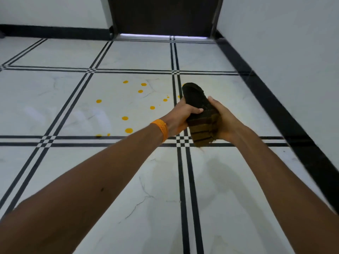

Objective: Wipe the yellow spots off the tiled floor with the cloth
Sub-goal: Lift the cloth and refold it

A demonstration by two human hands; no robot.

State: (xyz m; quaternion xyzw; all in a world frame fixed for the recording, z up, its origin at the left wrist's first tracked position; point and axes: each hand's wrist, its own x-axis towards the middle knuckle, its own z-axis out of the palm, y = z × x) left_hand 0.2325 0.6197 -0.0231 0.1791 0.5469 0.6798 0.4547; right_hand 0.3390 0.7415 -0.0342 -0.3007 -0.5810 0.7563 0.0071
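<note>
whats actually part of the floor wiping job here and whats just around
For the job: cloth, held by left hand and right hand; yellow spots; tiled floor.

Just around: dark door, black skirting, orange wristband.

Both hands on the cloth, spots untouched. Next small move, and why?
Probably lower the cloth down and left onto the nearest yellow spots. Both the left hand and the right hand hold it bunched in the air above the floor, off to the right of the spill, and nothing looks smeared yet, so first contact seems to be the missing step.
</note>
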